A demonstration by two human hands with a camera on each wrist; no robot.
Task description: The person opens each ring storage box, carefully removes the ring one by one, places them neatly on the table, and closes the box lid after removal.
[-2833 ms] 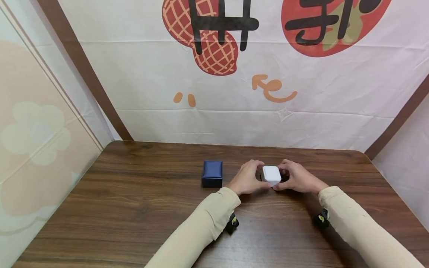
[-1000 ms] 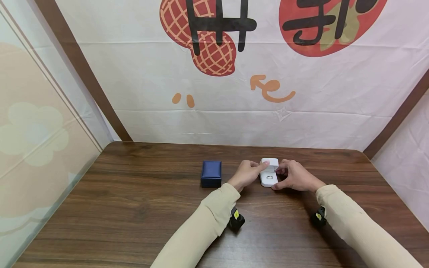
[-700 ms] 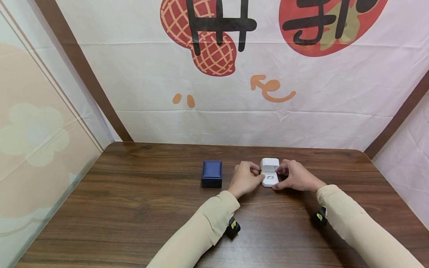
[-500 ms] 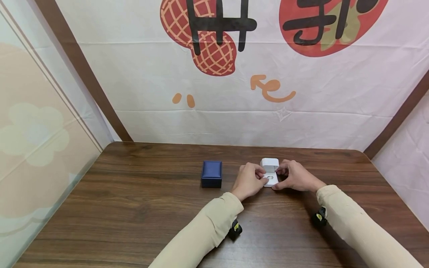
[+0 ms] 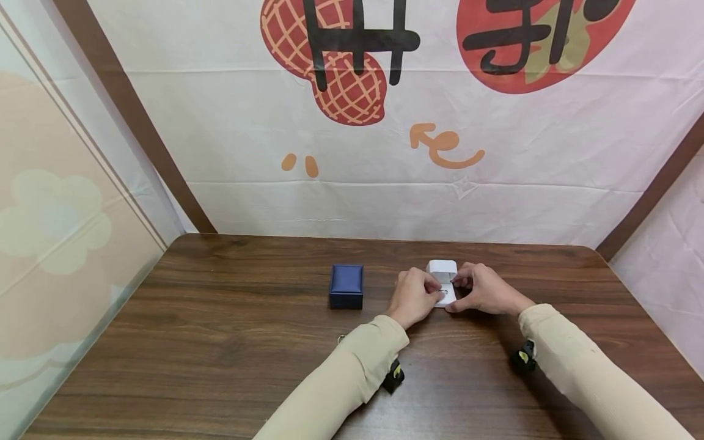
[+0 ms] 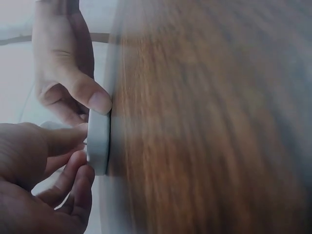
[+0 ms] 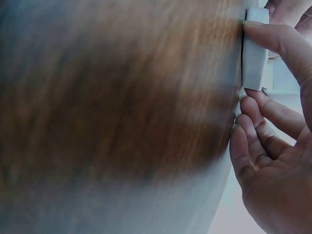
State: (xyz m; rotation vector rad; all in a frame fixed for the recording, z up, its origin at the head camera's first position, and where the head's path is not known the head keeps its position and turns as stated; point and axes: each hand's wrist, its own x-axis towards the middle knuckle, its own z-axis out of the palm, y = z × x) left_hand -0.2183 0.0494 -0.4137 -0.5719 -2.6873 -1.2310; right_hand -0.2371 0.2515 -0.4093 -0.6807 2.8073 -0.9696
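1. I see the table (image 5: 220, 342) carrying everything; my landmark is the open white box (image 5: 443, 287) near its middle.
2. A closed blue box (image 5: 347, 285) sits left of it.
3. My right hand (image 5: 486, 290) steadies the white box's base, fingers curled on it.
4. My left hand (image 5: 415, 296) pinches the ring (image 5: 444, 293) in its slot: small, hard, probably slippery, so grip the band's sides.

White box (image 5: 443, 270) (blue box (image 5: 347, 285) apparently navy).
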